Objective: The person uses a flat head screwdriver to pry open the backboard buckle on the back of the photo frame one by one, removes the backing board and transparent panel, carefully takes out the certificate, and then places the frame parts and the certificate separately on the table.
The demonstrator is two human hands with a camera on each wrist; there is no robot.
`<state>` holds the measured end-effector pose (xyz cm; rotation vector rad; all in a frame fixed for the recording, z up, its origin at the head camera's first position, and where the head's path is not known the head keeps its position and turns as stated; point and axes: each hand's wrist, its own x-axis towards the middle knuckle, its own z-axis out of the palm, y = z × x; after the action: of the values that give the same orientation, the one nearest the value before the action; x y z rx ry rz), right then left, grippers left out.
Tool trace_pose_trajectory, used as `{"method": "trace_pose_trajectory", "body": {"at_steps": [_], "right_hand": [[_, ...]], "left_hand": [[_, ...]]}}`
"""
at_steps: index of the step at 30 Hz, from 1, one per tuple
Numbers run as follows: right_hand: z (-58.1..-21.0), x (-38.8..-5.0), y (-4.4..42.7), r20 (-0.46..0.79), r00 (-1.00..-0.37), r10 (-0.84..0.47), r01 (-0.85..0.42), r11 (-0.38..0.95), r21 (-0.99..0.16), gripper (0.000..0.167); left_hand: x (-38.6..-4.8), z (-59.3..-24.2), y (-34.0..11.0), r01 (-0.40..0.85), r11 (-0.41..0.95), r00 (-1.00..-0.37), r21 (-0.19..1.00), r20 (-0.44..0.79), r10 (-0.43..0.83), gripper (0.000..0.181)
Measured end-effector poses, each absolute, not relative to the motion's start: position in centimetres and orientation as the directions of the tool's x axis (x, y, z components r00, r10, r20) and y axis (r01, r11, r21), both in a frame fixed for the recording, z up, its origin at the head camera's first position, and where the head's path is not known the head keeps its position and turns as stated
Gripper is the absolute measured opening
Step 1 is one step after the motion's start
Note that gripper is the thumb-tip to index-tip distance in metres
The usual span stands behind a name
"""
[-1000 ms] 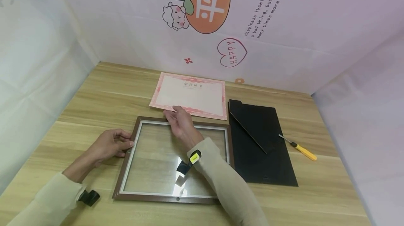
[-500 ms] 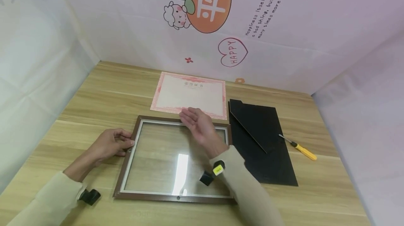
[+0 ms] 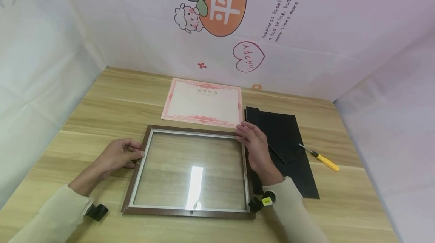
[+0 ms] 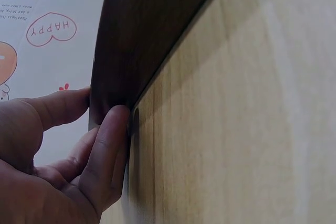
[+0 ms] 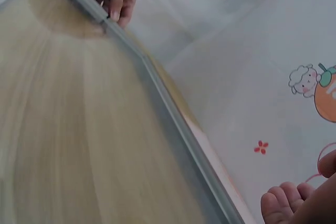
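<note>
A brown picture frame (image 3: 176,214) with a silver inner lip and a clear pane lies flat on the wooden table. My left hand (image 3: 117,154) pinches the middle of its left side; in the left wrist view the thumb and fingers (image 4: 107,145) meet the dark outer side of the frame (image 4: 152,24). Over the frame's far right corner is my right hand (image 3: 256,146), its fingers loosely extended and holding nothing. The right wrist view has those fingers (image 5: 278,203) apart from the frame's silver edge (image 5: 176,111). Whether they touch the corner is unclear.
Behind the frame lies a pink-bordered certificate (image 3: 205,103). A black backing board (image 3: 289,133) with a stand flap lies to the right, partly under my right hand. Farther right is a yellow-handled screwdriver (image 3: 326,162). Printed white cloth (image 3: 299,62) walls the table.
My right hand has swept rightward along the frame's far side, from its middle to the far right corner. The left hand and the frame have stayed put.
</note>
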<state>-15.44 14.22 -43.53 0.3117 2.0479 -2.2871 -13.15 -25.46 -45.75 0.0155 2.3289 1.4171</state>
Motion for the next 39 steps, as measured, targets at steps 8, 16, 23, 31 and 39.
{"method": "trace_pose_trajectory", "body": {"at_steps": [8,16,23,31,39], "right_hand": [[-45.3,-15.0,16.3,-0.151,-0.974,0.172,0.152,-0.004,-0.988,0.035],[-46.5,-15.1,17.0,-0.15,-0.977,0.151,0.161,0.062,-0.985,0.039],[-48.0,-15.6,17.5,-0.193,-0.971,0.139,0.215,0.171,-0.962,0.042],[-49.1,-15.8,17.7,-0.125,-0.978,0.166,0.173,0.315,-0.933,0.034],[-49.5,-15.7,18.0,-0.056,-0.986,0.158,0.113,0.379,-0.919,0.033]], "left_hand": [[-13.1,-45.8,-25.5,-0.192,0.491,-0.916,0.85,-0.335,0.221,0.045],[-13.1,-45.9,-25.4,-0.182,0.494,-0.92,0.85,-0.324,0.221,0.047],[-13.0,-45.8,-25.5,-0.158,0.487,-0.922,0.859,-0.305,0.24,0.045],[-12.9,-45.6,-25.4,-0.145,0.486,-0.924,0.862,-0.294,0.245,0.046],[-12.8,-45.6,-25.3,-0.131,0.504,-0.93,0.854,-0.281,0.236,0.046]]}}
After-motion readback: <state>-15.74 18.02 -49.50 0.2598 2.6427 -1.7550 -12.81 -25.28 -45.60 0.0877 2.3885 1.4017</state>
